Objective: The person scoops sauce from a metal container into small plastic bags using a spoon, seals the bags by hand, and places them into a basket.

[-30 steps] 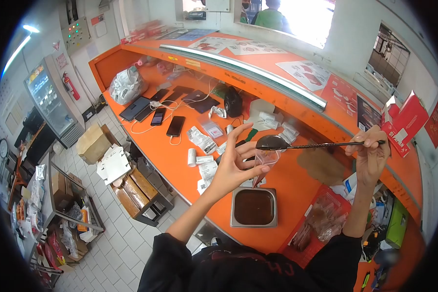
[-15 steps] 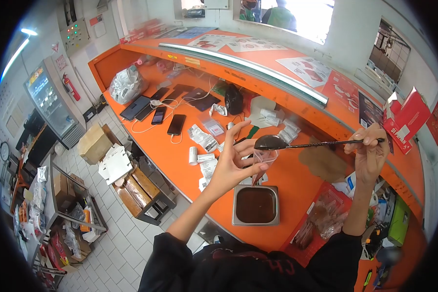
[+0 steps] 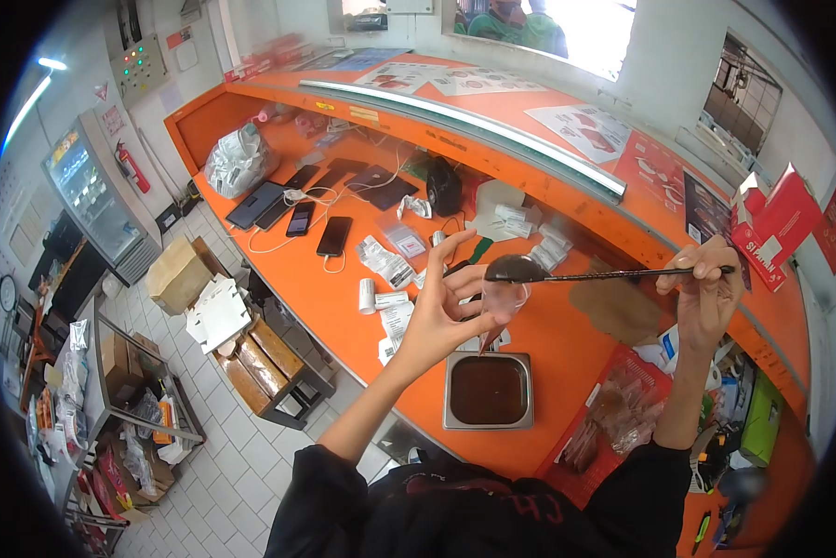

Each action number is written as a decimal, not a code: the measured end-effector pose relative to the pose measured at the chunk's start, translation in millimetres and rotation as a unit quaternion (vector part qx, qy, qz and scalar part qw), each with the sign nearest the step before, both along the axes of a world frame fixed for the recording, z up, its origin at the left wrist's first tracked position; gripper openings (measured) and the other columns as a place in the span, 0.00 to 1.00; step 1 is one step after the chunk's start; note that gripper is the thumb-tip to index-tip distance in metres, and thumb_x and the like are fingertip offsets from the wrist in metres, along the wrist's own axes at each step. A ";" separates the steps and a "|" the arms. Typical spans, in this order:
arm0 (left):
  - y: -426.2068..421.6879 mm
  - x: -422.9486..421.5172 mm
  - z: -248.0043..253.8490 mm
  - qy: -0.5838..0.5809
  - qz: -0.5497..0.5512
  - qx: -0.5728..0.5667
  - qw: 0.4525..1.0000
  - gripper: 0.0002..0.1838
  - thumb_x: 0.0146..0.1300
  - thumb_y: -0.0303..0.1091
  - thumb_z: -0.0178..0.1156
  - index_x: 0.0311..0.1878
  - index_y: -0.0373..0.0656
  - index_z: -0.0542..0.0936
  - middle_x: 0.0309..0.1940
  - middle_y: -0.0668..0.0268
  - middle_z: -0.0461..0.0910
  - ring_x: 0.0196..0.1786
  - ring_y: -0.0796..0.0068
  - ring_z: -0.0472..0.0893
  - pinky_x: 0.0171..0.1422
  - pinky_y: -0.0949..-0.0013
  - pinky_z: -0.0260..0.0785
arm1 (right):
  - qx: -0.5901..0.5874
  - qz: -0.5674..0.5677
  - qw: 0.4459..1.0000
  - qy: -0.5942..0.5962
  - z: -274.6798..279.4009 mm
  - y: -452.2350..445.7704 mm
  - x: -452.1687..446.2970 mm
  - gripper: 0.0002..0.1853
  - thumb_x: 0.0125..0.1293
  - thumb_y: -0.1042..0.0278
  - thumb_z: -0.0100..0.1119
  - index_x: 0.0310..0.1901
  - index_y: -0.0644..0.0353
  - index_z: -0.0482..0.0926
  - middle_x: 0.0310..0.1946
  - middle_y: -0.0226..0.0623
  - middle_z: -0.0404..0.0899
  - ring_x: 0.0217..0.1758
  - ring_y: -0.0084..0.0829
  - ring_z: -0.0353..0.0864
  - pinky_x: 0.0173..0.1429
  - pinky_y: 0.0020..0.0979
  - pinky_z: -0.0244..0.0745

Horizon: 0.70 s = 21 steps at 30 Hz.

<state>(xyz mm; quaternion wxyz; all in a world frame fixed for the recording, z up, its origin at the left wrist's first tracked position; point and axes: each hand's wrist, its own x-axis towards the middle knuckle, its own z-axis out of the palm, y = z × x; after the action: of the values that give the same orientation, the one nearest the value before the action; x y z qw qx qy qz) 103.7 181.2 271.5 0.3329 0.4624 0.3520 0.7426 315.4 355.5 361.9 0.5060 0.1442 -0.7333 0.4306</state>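
My left hand [image 3: 451,312] holds a small clear plastic bag [image 3: 506,302] by its mouth, with the bag's pointed bottom hanging down. Over the bag's opening is the dark bowl of a long-handled ladle [image 3: 516,270], tilted toward it. The far end of the thin handle is pinched in my right hand [image 3: 704,279], out to the right. Below the bag, a square metal pan [image 3: 488,391] of dark brown sauce stands on the orange counter [image 3: 418,409]. How much is in the bag is hard to tell.
A red basket [image 3: 655,377] of small filled bags is right of the pan. Receipt papers [image 3: 385,263], phones [image 3: 334,236] and cables lie farther back. A raised shelf [image 3: 455,139] runs behind; a red box [image 3: 773,228] stands at right. People are beyond the window.
The ladle's bowl has tipped slightly over the bag, which looks a little fuller at the top. Both hands have barely moved. People beyond the window have shifted.
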 end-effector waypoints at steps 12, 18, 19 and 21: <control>2.9 -3.6 -4.2 0.001 0.005 -0.004 1.000 0.47 0.50 0.19 0.66 0.67 0.47 0.46 0.54 0.51 0.72 0.57 0.60 0.74 0.61 0.56 0.68 | -0.015 -0.008 1.000 -0.002 -3.6 -1.5 -4.1 0.12 0.70 0.65 0.45 0.34 0.66 0.67 0.32 0.43 0.70 0.28 0.35 0.81 0.30 0.30 0.82; 3.6 -5.2 -4.4 0.002 0.004 -0.013 1.000 0.47 0.49 0.19 0.66 0.67 0.48 0.46 0.54 0.53 0.72 0.57 0.61 0.74 0.61 0.57 0.68 | -0.025 -0.026 0.999 -0.004 -5.3 -2.5 -4.1 0.13 0.70 0.64 0.46 0.33 0.66 0.67 0.31 0.43 0.70 0.27 0.35 0.81 0.31 0.30 0.81; 3.8 -5.6 -4.5 0.003 0.003 -0.013 1.000 0.47 0.49 0.19 0.66 0.67 0.48 0.46 0.54 0.53 0.72 0.57 0.61 0.74 0.61 0.57 0.68 | -0.025 -0.026 0.999 -0.003 -5.6 -2.5 -4.3 0.13 0.70 0.64 0.46 0.33 0.66 0.67 0.31 0.43 0.70 0.27 0.35 0.81 0.31 0.30 0.81; 3.8 -6.3 -4.9 0.011 0.004 -0.022 1.000 0.47 0.49 0.19 0.66 0.67 0.48 0.46 0.54 0.52 0.72 0.57 0.61 0.74 0.61 0.56 0.68 | -0.030 -0.032 0.999 -0.002 -6.4 -2.4 -4.5 0.13 0.70 0.64 0.46 0.33 0.66 0.67 0.30 0.42 0.71 0.27 0.35 0.80 0.30 0.30 0.81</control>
<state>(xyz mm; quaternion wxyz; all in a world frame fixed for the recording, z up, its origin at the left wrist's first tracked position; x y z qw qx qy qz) 97.4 184.9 266.6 0.3358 0.4620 0.3738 0.7308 310.9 353.0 355.5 0.5221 0.1047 -0.7253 0.4364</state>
